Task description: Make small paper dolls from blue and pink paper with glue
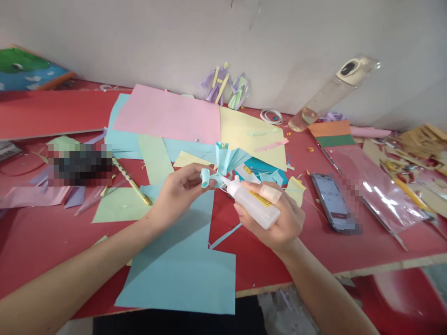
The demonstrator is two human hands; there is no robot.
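Observation:
Between the fingers of my left hand [185, 186] is a light-blue folded paper figure [225, 160], with a pleated part fanning out at the top. My right hand [279, 214] is wrapped around a white glue bottle [256, 204] with a yellow label. The bottle's narrow nozzle points left and meets the paper figure, or comes very near it; I cannot tell whether it touches. A bandage-like wrap [271, 194] is on one right finger. Below both hands lies a large light-blue paper sheet [174, 279], cut in steps along its right side.
Pink paper [171, 111] and yellow paper [251, 135] lie towards the wall. Two paper figures [218, 86] lean there. A clear water bottle [324, 95] stands at the back right, a phone [330, 202] nearer. A pencil [131, 180] and paper scraps lie left.

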